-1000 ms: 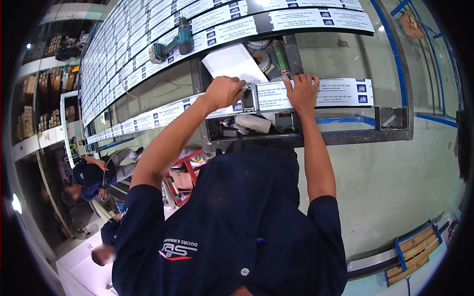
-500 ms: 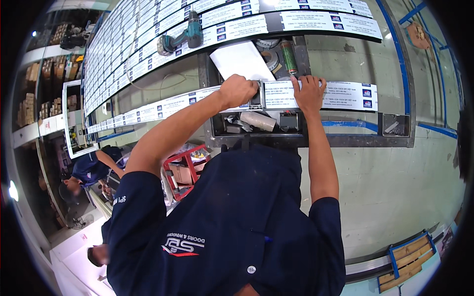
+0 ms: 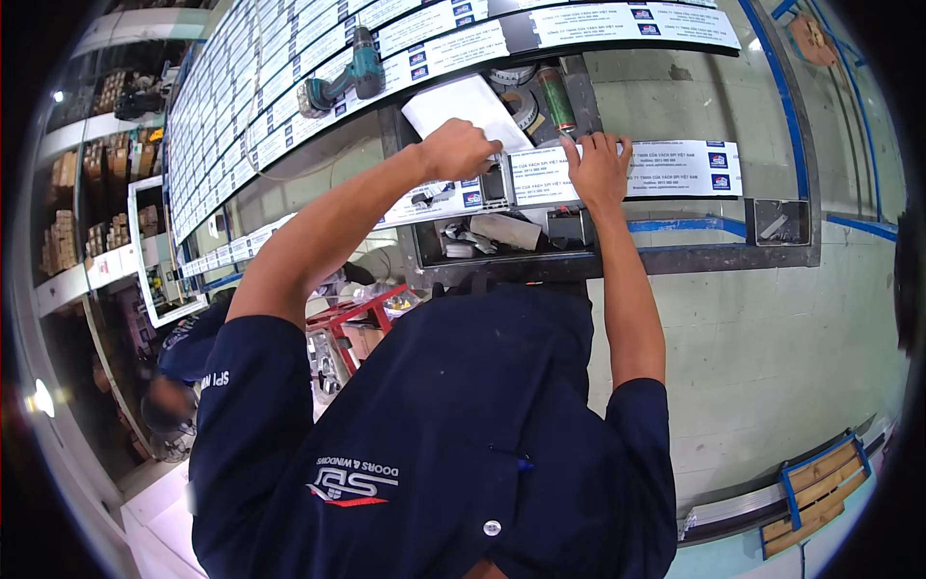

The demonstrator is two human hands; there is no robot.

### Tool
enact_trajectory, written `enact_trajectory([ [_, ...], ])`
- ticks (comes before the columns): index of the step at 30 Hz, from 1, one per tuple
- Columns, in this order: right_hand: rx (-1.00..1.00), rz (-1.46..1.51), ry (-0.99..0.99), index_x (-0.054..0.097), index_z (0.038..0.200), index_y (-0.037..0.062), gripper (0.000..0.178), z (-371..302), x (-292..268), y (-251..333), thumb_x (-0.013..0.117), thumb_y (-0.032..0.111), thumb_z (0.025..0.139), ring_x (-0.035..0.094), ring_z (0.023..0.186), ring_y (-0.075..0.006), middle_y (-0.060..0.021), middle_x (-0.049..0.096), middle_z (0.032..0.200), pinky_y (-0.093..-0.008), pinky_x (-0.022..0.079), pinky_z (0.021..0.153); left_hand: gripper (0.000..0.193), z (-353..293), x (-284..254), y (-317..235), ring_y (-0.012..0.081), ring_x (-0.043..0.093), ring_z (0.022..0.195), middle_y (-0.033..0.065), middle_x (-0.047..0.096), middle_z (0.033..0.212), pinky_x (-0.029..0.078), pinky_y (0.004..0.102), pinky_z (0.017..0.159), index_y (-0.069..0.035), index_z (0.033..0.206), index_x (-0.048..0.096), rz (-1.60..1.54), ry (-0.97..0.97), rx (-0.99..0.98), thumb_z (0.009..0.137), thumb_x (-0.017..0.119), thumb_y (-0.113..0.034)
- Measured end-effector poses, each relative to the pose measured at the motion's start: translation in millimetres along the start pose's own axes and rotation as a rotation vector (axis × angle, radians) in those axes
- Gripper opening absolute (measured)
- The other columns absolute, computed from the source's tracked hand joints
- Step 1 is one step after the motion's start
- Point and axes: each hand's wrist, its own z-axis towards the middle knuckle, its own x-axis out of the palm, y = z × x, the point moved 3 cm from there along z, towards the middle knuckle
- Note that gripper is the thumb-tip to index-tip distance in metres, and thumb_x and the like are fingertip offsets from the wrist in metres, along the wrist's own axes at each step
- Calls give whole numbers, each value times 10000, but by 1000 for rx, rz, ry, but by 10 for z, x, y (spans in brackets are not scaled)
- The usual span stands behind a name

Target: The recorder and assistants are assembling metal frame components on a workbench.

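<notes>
Workbench (image 3: 733, 259) beneath, both hands, left hand (image 3: 461, 150) curled, right hand (image 3: 598, 169) spread, press the labelled profile (image 3: 540, 179).

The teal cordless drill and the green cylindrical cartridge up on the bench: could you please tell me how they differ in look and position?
The teal cordless drill is bulky and pistol-shaped; the green cylindrical cartridge is a slim tube. The drill lies on the strip of white labelled profiles, far left of both hands. The cartridge lies in the dark metal tray, just above the right hand. The left hand is nearer the white sheet. Neither tool is touched by a hand.
</notes>
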Motion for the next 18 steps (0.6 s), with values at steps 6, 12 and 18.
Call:
enact_trajectory([
  [6, 13, -10, 47, 787, 1008, 32, 467, -6, -1, 14, 592, 446, 1100, 643, 1101, -299, -118, 720, 1032, -548, 356, 1160, 257, -219, 194, -46, 418, 728, 681, 184, 725, 693, 570, 527, 660, -70, 974, 743, -73, -118, -196, 973, 738, -327],
  [12, -5, -16, 40, 782, 1014, 34, 458, 14, -12, 11, 594, 443, 1099, 643, 1085, -295, -119, 718, 1024, -551, 351, 1155, 223, -59, 59, -179, 438, 740, 717, 226, 741, 740, 588, 525, 688, -33, 893, 750, 24, 14, -205, 942, 704, -245],
  [18, -39, 0, 15, 775, 998, 37, 454, -39, 29, -12, 593, 440, 1100, 638, 1075, -300, -122, 710, 1013, -553, 356, 1138, 194, 105, -29, -237, 436, 752, 741, 244, 748, 765, 591, 530, 702, -33, 849, 760, 47, 92, -105, 912, 685, -200],
])
